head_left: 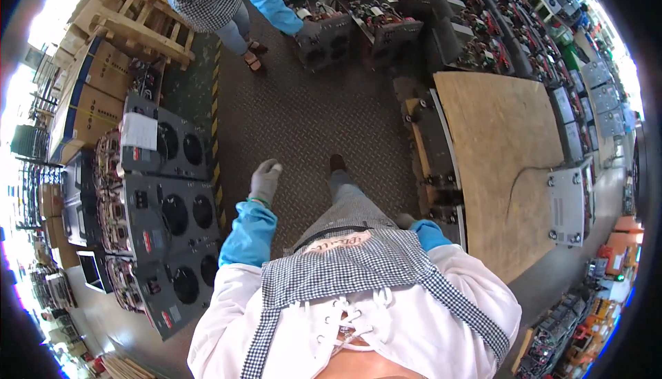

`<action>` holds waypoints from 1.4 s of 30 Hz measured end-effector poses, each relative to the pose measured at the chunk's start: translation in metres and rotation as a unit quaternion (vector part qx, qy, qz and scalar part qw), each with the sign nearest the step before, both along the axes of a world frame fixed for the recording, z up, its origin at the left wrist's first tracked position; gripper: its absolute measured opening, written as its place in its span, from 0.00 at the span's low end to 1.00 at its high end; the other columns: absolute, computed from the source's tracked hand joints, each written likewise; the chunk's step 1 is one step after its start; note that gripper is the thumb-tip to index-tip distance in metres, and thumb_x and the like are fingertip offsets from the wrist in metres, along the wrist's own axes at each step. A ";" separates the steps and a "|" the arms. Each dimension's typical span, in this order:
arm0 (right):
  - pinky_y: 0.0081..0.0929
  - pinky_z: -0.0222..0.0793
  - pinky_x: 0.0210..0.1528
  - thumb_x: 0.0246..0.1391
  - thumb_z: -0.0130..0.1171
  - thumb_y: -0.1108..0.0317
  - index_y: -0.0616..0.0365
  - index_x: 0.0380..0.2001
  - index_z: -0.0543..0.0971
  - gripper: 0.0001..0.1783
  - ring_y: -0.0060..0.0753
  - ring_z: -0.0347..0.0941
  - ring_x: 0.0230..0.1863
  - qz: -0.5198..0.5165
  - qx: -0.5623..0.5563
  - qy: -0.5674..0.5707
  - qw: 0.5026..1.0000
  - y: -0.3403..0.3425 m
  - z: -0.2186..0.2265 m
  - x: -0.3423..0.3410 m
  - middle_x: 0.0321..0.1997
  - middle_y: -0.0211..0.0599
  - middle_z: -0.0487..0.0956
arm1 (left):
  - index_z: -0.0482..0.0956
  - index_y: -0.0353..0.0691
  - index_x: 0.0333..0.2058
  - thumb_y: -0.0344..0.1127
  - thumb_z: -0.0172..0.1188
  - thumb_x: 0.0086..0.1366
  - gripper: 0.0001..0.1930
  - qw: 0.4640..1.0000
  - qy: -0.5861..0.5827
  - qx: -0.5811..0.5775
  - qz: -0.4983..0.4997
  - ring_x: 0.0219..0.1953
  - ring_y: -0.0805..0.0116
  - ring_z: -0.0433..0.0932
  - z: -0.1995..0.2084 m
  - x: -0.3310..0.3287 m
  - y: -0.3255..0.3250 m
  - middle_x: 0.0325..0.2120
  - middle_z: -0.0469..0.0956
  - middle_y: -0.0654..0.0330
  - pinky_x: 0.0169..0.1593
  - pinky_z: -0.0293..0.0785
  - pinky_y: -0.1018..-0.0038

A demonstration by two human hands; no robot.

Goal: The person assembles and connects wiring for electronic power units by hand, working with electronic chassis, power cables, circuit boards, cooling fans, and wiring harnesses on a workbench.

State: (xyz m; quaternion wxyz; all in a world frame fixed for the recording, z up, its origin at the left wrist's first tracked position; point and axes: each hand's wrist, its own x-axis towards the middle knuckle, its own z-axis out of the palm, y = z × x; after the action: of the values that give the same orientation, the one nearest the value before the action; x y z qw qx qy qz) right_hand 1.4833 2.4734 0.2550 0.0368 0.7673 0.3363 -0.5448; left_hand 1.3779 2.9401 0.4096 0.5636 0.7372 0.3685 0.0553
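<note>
My left hand (265, 180), in a pale grey work glove below a blue sleeve cover, hangs over the dark textured floor. Nothing is in it, and its fingers are loosely bent and apart from the thumb. To its left stand several grey metal panels (174, 215) with round black openings, wiring and parts behind them. My right hand (405, 221), also gloved, hangs by my hip and is mostly hidden by my apron and sleeve; its fingers do not show. Closest to it is a dark frame with casters (441, 196), beside a large plywood board (503, 151).
Ahead, a co-worker in blue sleeve covers holds a grey panel unit (324, 41). Rows of similar units with exposed wiring (476, 27) fill the far right. A wooden pallet (141, 17) and cardboard boxes (89, 96) stand far left. A white metal box (569, 203) sits at the plywood's right edge.
</note>
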 end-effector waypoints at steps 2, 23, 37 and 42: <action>0.39 0.65 0.59 0.55 0.50 0.47 0.48 0.53 0.75 0.27 0.51 0.69 0.57 -0.009 0.015 -0.038 0.999 0.010 -0.022 0.075 0.55 0.45 0.75 | 0.75 0.38 0.52 0.41 0.59 0.63 0.20 0.996 -0.015 0.025 -0.082 0.52 0.60 0.74 -0.005 0.076 -0.003 0.49 0.77 0.54 0.57 0.67 0.70; 0.40 0.61 0.62 0.59 0.51 0.54 0.59 0.58 0.70 0.28 0.49 0.64 0.62 -0.365 0.070 -0.038 0.928 0.400 0.141 0.572 0.64 0.46 0.67 | 0.72 0.44 0.55 0.46 0.56 0.63 0.23 0.932 0.241 0.058 -0.264 0.55 0.53 0.72 -0.008 0.563 0.202 0.51 0.75 0.51 0.57 0.68 0.65; 0.35 0.65 0.56 0.55 0.56 0.55 0.59 0.51 0.75 0.25 0.46 0.72 0.55 -0.311 0.235 0.108 0.915 0.569 0.104 0.539 0.52 0.49 0.77 | 0.70 0.44 0.53 0.43 0.46 0.68 0.18 0.641 0.348 0.454 -0.512 0.61 0.53 0.61 -0.042 0.564 0.329 0.57 0.67 0.56 0.62 0.57 0.53; 0.39 0.66 0.57 0.53 0.56 0.51 0.62 0.55 0.71 0.32 0.50 0.69 0.57 -0.326 0.140 0.217 0.909 0.638 0.079 0.483 0.56 0.51 0.73 | 0.74 0.46 0.52 0.39 0.48 0.66 0.17 0.502 0.447 0.301 -0.676 0.57 0.54 0.68 -0.085 0.566 0.358 0.52 0.73 0.55 0.60 0.61 0.54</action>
State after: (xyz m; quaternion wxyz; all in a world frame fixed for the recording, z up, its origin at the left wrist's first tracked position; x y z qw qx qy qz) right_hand 1.9663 3.1116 0.3344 -0.3249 0.6943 0.1401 -0.6267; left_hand 1.9443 3.2984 0.3249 -0.0664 0.8138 -0.0785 -0.5720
